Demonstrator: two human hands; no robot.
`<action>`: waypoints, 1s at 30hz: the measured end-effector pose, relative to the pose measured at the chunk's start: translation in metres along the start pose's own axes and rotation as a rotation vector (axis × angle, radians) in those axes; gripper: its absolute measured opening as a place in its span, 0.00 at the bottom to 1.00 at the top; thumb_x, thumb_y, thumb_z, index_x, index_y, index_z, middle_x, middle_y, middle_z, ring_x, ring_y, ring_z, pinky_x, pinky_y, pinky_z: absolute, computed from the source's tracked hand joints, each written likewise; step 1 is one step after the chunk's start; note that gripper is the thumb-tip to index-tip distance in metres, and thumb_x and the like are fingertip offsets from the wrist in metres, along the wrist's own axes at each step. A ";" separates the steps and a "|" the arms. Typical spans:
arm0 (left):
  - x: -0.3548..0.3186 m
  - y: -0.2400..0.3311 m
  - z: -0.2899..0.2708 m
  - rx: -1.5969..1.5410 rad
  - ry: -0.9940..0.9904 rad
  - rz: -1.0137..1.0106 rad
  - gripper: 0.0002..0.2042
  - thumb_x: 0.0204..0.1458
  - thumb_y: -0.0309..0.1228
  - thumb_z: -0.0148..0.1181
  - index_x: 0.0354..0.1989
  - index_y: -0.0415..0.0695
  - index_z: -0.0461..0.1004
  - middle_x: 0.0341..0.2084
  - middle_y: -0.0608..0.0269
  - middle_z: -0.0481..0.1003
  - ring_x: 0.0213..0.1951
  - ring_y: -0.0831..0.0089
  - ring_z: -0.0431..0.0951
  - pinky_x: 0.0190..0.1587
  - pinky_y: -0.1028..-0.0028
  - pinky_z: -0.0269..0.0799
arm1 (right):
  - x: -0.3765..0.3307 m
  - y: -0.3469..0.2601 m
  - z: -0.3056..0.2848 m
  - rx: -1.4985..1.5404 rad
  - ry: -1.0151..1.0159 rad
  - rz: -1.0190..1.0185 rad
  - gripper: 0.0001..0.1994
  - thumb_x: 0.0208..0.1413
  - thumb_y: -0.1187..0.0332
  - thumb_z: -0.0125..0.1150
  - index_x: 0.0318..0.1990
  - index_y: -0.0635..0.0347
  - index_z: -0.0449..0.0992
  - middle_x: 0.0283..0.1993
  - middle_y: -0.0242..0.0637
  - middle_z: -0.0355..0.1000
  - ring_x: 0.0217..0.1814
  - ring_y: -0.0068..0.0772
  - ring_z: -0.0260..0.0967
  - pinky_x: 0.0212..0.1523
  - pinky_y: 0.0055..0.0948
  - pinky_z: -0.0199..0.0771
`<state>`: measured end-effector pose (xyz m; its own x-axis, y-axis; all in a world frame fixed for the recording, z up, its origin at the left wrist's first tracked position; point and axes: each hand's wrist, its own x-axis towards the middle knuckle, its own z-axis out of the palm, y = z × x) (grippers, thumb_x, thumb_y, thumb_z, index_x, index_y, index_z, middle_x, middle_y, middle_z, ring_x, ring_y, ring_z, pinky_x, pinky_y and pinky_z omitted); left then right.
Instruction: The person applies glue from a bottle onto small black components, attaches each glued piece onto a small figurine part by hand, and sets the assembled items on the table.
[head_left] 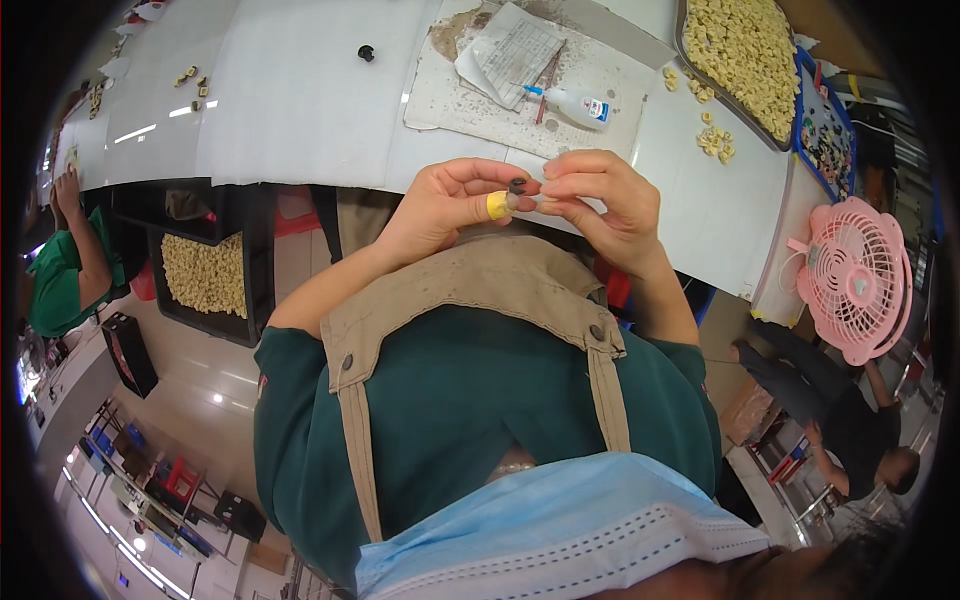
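Just past the table's near edge, my left hand (445, 208) pinches a small black part (517, 186) between thumb and fingers. A yellow wrap (497, 205) goes round the thumb of that hand. Close beside it on the right, my right hand (608, 205) has its thumb and fingertips closed together. What those fingertips hold, if anything, is too small to make out. Beyond the hands lies a white squeeze bottle (578, 107) with a blue tip, on a stained cardboard sheet (450, 95) with papers (508, 55). Another small black part (366, 53) rests farther left.
At the far right stands a tray (690, 62) heaped with small yellowish pieces; several lie loose beside it. A blue tray (848, 150) of small parts and a pink fan (855, 280) are right of it. A dark crate (258, 285) of similar pieces sits lower left. Co-workers are on both sides.
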<state>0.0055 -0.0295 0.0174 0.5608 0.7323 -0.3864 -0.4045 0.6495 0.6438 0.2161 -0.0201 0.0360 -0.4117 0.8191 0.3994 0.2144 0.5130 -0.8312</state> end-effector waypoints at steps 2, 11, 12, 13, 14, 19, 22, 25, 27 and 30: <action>0.000 -0.001 -0.001 -0.042 -0.035 0.004 0.15 0.48 0.25 0.59 0.44 0.36 0.69 0.38 0.58 0.75 0.41 0.73 0.75 0.41 0.79 0.70 | 0.002 0.006 0.007 0.067 0.015 -0.100 0.14 0.37 0.81 0.65 0.35 0.61 0.74 0.36 0.38 0.71 0.37 0.34 0.68 0.38 0.28 0.69; 0.000 -0.004 -0.002 -0.204 -0.091 -0.094 0.15 0.49 0.24 0.57 0.46 0.35 0.68 0.39 0.57 0.73 0.40 0.75 0.74 0.43 0.78 0.71 | -0.002 0.013 0.022 0.216 0.107 -0.024 0.15 0.38 0.76 0.65 0.38 0.57 0.76 0.36 0.30 0.74 0.39 0.30 0.65 0.44 0.29 0.62; -0.001 -0.003 -0.002 -0.205 -0.091 -0.093 0.15 0.49 0.24 0.57 0.46 0.35 0.68 0.39 0.57 0.73 0.40 0.75 0.74 0.43 0.78 0.71 | -0.002 0.014 0.022 0.212 0.107 -0.022 0.15 0.38 0.76 0.65 0.38 0.57 0.76 0.36 0.30 0.74 0.39 0.30 0.65 0.44 0.29 0.62; -0.002 -0.002 -0.003 -0.193 -0.075 -0.095 0.15 0.49 0.24 0.57 0.46 0.35 0.68 0.39 0.57 0.73 0.41 0.74 0.74 0.43 0.77 0.71 | -0.002 0.014 0.021 0.146 0.086 -0.028 0.15 0.38 0.76 0.65 0.38 0.57 0.76 0.36 0.30 0.74 0.39 0.30 0.65 0.44 0.29 0.62; -0.002 -0.002 -0.003 -0.171 -0.037 -0.118 0.15 0.50 0.24 0.57 0.47 0.35 0.68 0.40 0.57 0.73 0.41 0.74 0.74 0.44 0.77 0.72 | -0.003 0.015 0.020 0.067 0.056 -0.032 0.15 0.38 0.76 0.65 0.38 0.57 0.76 0.36 0.29 0.74 0.39 0.30 0.65 0.44 0.29 0.62; -0.004 -0.004 -0.003 -0.206 -0.053 -0.107 0.16 0.50 0.26 0.57 0.47 0.36 0.68 0.40 0.57 0.73 0.42 0.72 0.74 0.46 0.77 0.71 | -0.006 0.013 0.029 0.180 0.063 0.026 0.15 0.38 0.75 0.67 0.38 0.60 0.75 0.39 0.31 0.72 0.42 0.33 0.61 0.44 0.28 0.62; -0.003 -0.007 -0.005 -0.184 -0.118 -0.055 0.15 0.49 0.27 0.58 0.46 0.36 0.69 0.39 0.57 0.73 0.42 0.73 0.74 0.46 0.78 0.70 | -0.007 0.007 0.040 0.333 0.111 0.118 0.15 0.37 0.76 0.66 0.38 0.59 0.75 0.38 0.32 0.71 0.42 0.32 0.62 0.43 0.28 0.63; -0.004 -0.005 -0.007 -0.141 -0.184 -0.022 0.14 0.49 0.28 0.59 0.44 0.36 0.70 0.38 0.59 0.73 0.42 0.75 0.73 0.46 0.79 0.69 | -0.001 0.002 0.036 0.268 0.077 0.060 0.15 0.36 0.77 0.66 0.36 0.57 0.76 0.37 0.31 0.71 0.42 0.32 0.63 0.42 0.28 0.65; -0.005 -0.002 -0.008 -0.106 -0.192 -0.023 0.13 0.49 0.28 0.59 0.42 0.36 0.70 0.37 0.60 0.73 0.41 0.76 0.73 0.45 0.80 0.68 | 0.002 -0.002 0.031 0.131 0.019 -0.033 0.15 0.35 0.77 0.67 0.36 0.57 0.76 0.38 0.32 0.71 0.43 0.33 0.63 0.43 0.29 0.65; -0.006 0.006 -0.007 0.125 -0.226 0.073 0.11 0.48 0.28 0.60 0.40 0.37 0.72 0.36 0.64 0.73 0.39 0.79 0.72 0.44 0.80 0.67 | 0.006 -0.010 0.026 0.183 0.024 0.059 0.13 0.35 0.76 0.68 0.33 0.56 0.76 0.38 0.31 0.71 0.45 0.34 0.63 0.44 0.29 0.65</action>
<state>-0.0052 -0.0280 0.0190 0.6861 0.7028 -0.1881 -0.3648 0.5561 0.7468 0.1890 -0.0273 0.0368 -0.3812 0.8536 0.3550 0.0725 0.4104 -0.9090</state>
